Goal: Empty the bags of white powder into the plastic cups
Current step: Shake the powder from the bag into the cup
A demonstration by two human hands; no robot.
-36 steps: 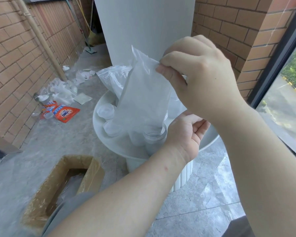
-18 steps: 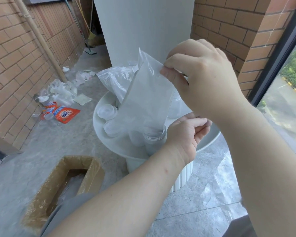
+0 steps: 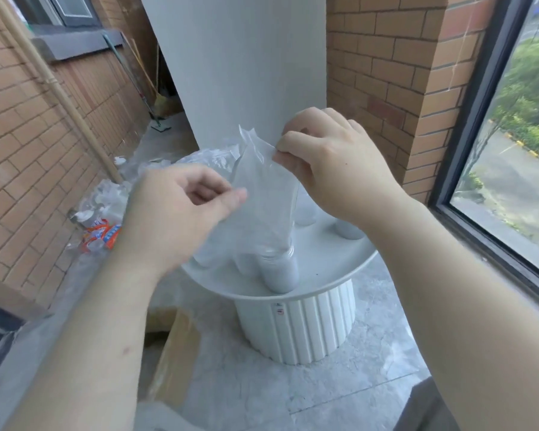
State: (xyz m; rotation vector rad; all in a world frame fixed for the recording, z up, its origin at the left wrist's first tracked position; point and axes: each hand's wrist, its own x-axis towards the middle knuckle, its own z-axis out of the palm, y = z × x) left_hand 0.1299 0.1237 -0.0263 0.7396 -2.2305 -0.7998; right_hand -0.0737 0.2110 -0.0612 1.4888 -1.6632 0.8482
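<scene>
Moved: left hand [image 3: 181, 213] has risen from beside the cup to the left flank of the clear, nearly empty plastic bag [image 3: 262, 206].
Right hand: right hand [image 3: 333, 169] pinches the bag's top corner between thumb and fingers.
Left fingers: curled against the film; I cannot tell whether they grip it.
Bag position: hanging over the round white bench [image 3: 324, 284], with its lower end at the mouth of the clear plastic cup [image 3: 279, 272].
Bag axis: long axis near upright, leaning slightly, opening downward.
Done: this cup looks full of white powder, and the two cups behind [image 3: 305, 209] look filled too.
Left: probably only residue to shake out of this bag; more bags [image 3: 199, 158] lie behind it.
</scene>
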